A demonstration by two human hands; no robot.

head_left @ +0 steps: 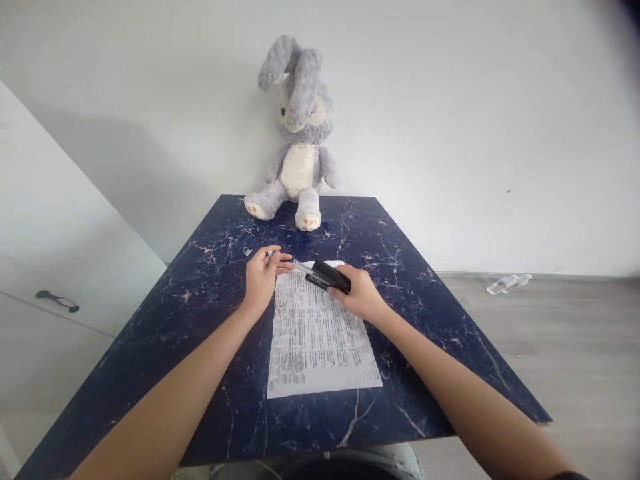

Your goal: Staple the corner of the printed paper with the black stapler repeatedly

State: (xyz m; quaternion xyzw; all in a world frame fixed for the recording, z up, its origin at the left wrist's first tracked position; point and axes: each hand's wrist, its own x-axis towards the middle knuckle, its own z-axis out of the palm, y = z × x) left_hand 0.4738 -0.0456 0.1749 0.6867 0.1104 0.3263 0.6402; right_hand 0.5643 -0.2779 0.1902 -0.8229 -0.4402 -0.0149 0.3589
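Note:
A printed sheet of paper (320, 340) lies on the dark blue marbled table (200, 307). My right hand (360, 293) is closed round a black stapler (327, 275) at the sheet's far edge, its metal nose pointing left toward the top left corner. My left hand (263, 277) rests on that corner, fingers curled and pressing the paper down, fingertips close to the stapler's tip. A tiny light scrap (248, 252) lies on the table just left of my left hand.
A grey and white plush rabbit (297, 140) sits at the table's far edge against the white wall. A white cabinet with a dark handle (57, 301) stands at the left. A plastic bottle (507, 283) lies on the grey floor at the right.

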